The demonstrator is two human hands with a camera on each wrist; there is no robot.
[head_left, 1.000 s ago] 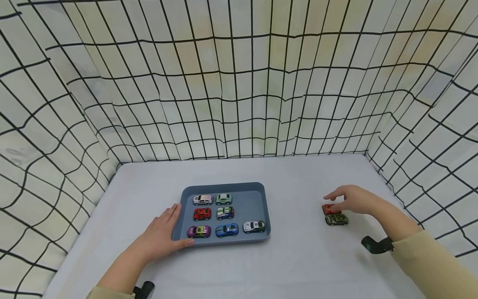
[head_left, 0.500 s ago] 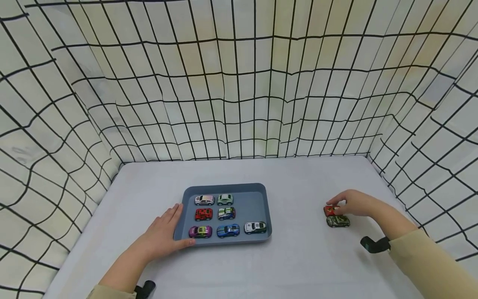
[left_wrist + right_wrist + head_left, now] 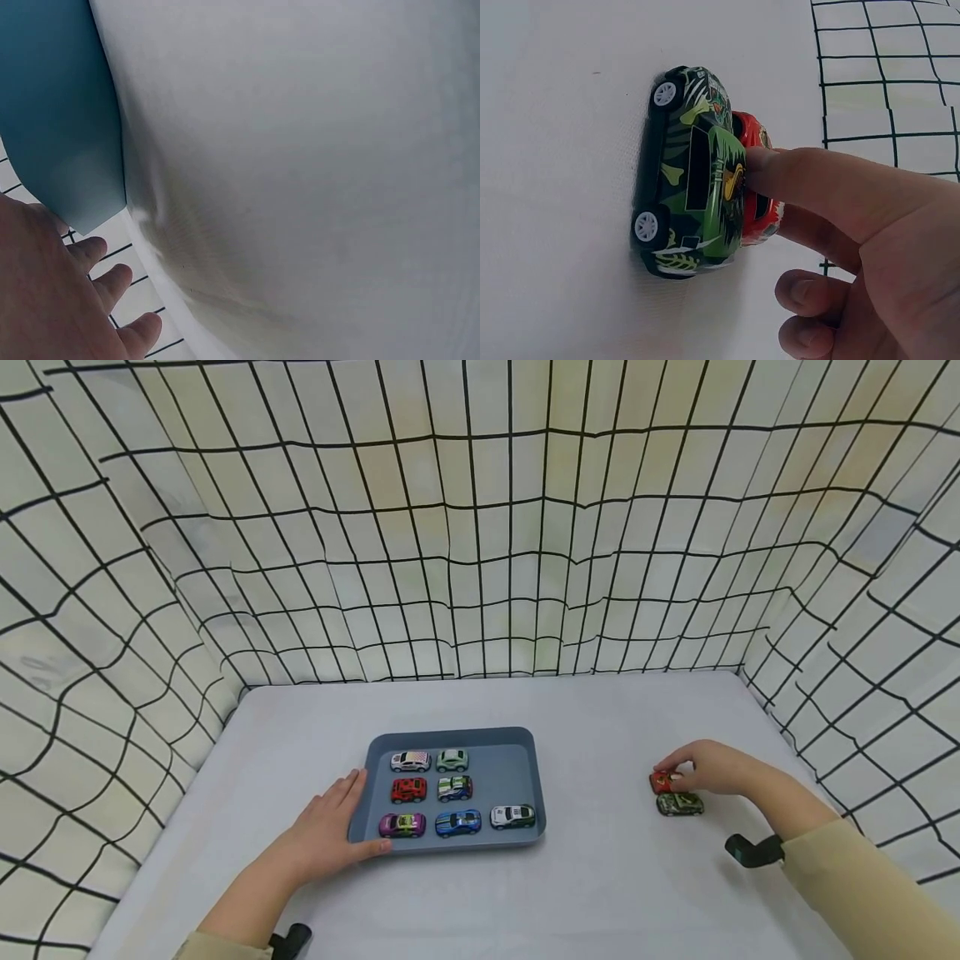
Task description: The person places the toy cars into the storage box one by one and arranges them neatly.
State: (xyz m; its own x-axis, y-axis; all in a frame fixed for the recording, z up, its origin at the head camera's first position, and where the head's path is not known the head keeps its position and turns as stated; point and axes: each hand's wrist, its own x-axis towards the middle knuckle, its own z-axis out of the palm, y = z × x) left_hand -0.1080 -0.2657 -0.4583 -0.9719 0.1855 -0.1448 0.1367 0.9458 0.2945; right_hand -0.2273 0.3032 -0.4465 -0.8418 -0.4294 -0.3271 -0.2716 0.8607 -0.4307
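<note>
On the right side of the table, my right hand (image 3: 712,767) pinches a red toy car (image 3: 662,781) between thumb and fingers. Directly in front of it stands a green camouflage toy car (image 3: 680,804). In the right wrist view, this green car (image 3: 679,176) covers much of the red car (image 3: 761,229), and the thumb (image 3: 780,171) reaches in just behind its roof. My left hand (image 3: 322,831) rests at the left side of a blue-grey tray (image 3: 506,768), fingers extended along the edge and thumb at the front corner. The left wrist view shows the tray's outer wall (image 3: 67,97).
Several toy cars stand in the tray: a white one (image 3: 410,762), a mint one (image 3: 452,760), a red one (image 3: 408,790), a purple one (image 3: 402,825), a blue one (image 3: 457,822) and others. Black-gridded white cloth (image 3: 480,568) walls in the white table (image 3: 600,877).
My right hand has come down onto the red car, its thumb and fingers closing on it. The left hand and the tray stay put; the view has shifted slightly.
</note>
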